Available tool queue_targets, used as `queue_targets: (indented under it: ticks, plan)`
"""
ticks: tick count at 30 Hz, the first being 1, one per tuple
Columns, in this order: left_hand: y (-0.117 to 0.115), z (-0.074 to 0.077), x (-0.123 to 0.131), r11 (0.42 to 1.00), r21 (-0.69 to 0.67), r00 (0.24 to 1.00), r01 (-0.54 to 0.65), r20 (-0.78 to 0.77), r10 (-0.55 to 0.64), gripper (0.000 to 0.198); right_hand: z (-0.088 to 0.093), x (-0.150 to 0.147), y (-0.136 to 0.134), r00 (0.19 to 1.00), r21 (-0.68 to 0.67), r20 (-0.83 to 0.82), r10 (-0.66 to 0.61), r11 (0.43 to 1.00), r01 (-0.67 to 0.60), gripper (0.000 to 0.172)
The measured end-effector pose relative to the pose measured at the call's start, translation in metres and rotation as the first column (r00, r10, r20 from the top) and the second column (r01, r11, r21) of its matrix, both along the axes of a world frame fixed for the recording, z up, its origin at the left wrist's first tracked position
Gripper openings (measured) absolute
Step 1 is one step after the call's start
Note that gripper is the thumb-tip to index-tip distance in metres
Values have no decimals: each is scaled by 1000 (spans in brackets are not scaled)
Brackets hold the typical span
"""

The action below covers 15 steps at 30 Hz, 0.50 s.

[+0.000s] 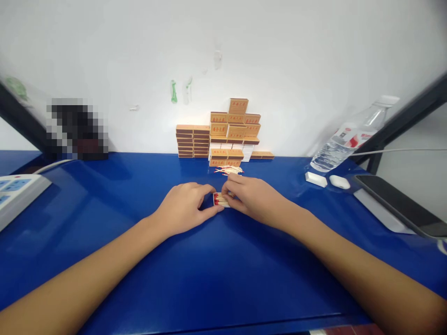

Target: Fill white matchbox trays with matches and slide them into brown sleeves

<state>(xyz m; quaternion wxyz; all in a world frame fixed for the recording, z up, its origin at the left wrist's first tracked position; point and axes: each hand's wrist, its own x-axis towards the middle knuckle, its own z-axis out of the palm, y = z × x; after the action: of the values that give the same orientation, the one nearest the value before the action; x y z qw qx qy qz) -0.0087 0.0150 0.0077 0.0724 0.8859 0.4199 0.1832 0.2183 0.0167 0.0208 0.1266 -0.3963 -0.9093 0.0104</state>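
Observation:
A small white matchbox tray (226,206) lies on the blue table in front of me, holding matches (220,200) with red heads toward the left. My left hand (186,207) grips the tray's left end between thumb and forefinger. From the right, my right hand (246,195) reaches over the tray, its bent fingertips closed on the matches and hiding the tray's right half. Just beyond lies a loose pile of matches (230,170). Behind the pile stand stacked matchboxes (219,130), orange-yellow with dark striking sides.
A plastic water bottle (344,139) leans at the back right. Near it are a white block (316,179), a white earphone case (339,182) and a black phone (401,202) propped on a stand. At left sits a power strip (21,193); a white wall (139,56) bounds the table.

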Motion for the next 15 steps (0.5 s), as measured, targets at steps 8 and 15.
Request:
queue_targets:
  ticks: [8,15]
  plan:
    - [1,0,0,1000,-1,1000,14,3,-14,34,5,7,-1,991,-70,-116,71,994,-80,18]
    - [1,1,0,1000,-11,1000,12,4,-12,35,8,7,-2,990,-69,-117,82,994,-90,23]
